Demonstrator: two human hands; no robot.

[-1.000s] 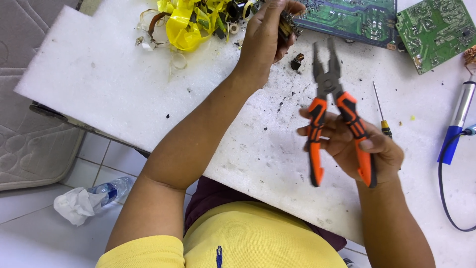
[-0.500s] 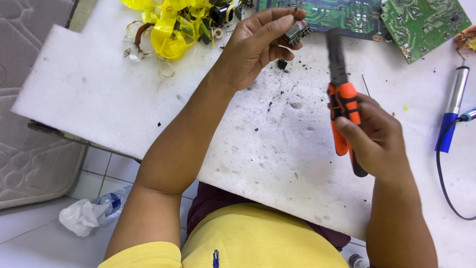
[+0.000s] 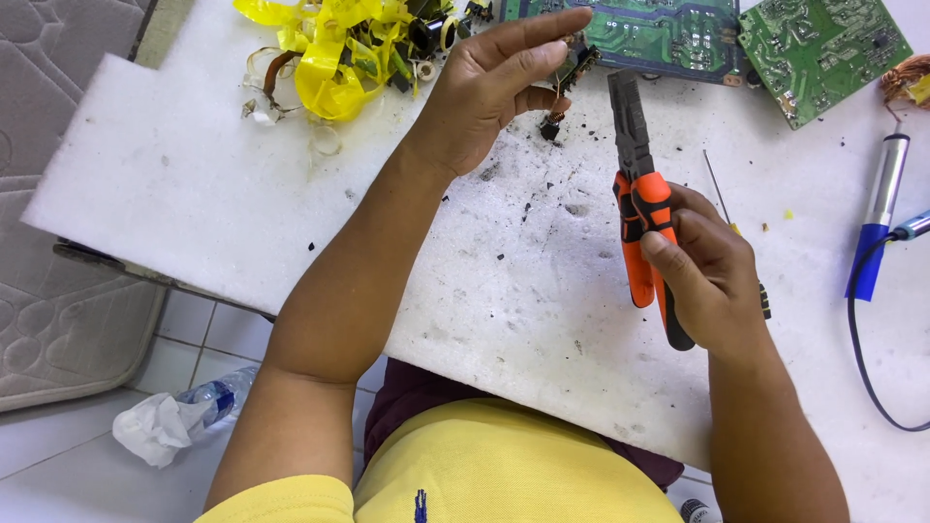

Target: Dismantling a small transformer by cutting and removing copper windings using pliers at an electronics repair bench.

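**Pliers in my right hand, a small part pinched in my left**

The white foam board (image 3: 223, 203) takes up most of what I see, its surface speckled with black crumbs and scuffs. It sits above a tiled floor, with a grey quilted mat (image 3: 58, 242) off to my left side. Along the far edge lie two green circuit boards: the longer one (image 3: 668, 39) straight ahead and a squarer one (image 3: 823, 53) tilted to its right. To the left of those is a tangle of yellow tape and scraps (image 3: 329, 58).

My left hand (image 3: 494, 97) is raised over the far part of the foam, fingers (image 3: 533, 24) stretched out and close together, with the thumb pressing a small dark component (image 3: 573, 70) against them. The part shows copper-coloured winding and hangs just above the board, near the edge of the longer circuit board. A smaller dark fragment (image 3: 550, 126) lies on the foam just below it.

My right hand (image 3: 707, 271) is wrapped around the orange and black handles of the pliers (image 3: 639, 174), fingers curled tight so the handles are squeezed together. The dark nose points away from me, up towards the component, tips closed and apart from it.

A thin screwdriver (image 3: 719, 189) lies on the foam, partly under my right hand. Further right rests a soldering iron (image 3: 877, 213) with a blue grip and a dark cord. Down on the floor is a plastic bottle with crumpled tissue (image 3: 174, 416).
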